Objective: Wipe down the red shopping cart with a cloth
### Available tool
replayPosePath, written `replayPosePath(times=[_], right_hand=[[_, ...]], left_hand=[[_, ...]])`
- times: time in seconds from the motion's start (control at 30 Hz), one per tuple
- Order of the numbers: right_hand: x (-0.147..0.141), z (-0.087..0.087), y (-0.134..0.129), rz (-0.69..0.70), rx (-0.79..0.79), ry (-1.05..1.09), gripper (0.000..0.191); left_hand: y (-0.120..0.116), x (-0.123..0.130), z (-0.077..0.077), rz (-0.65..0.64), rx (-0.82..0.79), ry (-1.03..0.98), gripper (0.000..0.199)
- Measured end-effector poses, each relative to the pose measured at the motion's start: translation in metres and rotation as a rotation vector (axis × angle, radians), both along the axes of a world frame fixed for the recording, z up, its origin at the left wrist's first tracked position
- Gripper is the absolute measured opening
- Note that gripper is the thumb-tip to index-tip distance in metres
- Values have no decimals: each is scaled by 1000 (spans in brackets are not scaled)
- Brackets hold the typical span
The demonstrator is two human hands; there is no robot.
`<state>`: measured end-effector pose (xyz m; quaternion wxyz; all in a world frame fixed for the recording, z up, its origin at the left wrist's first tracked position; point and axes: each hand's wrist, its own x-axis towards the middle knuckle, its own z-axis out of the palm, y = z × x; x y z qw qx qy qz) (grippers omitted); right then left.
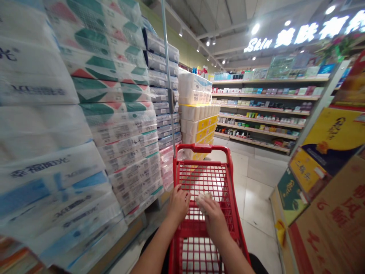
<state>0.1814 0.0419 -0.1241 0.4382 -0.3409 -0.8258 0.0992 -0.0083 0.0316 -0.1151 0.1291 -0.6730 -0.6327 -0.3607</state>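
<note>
In front of me stands a red shopping cart (231, 198) with an open grid and a raised frame at its far end. My left hand (179, 203) is on the cart's left side rail, its fingers bent over onto the grid. A crumpled whitish cloth (202, 201) lies under the fingers of my right hand (214, 215), which presses it against the middle of the grid. The palm side of both hands is hidden. A thin metal pole (168, 68) rises from near the cart's far left corner.
Tall stacks of wrapped tissue packs (97, 68) line the left side, with more paper packs (196, 114) beyond the pole. Shelves of small boxes and bottles (262, 106) stand ahead. Stacked cartons (330, 228) rise on the right. Pale floor tiles (256, 190) run beside the cart.
</note>
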Motion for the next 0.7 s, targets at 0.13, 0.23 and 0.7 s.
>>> replayPosePath(times=[0.13, 0.23, 0.7], right_hand=[[10, 4, 3, -260, -27, 86, 52], [0, 6, -8, -96, -13, -9, 50], [-6, 7, -17, -59, -53, -119, 49]], left_hand=[[0, 0, 0, 10, -24, -28, 28], [0, -1, 0, 4, -41, -8, 28], [-1, 0, 2, 3, -68, 0, 27]])
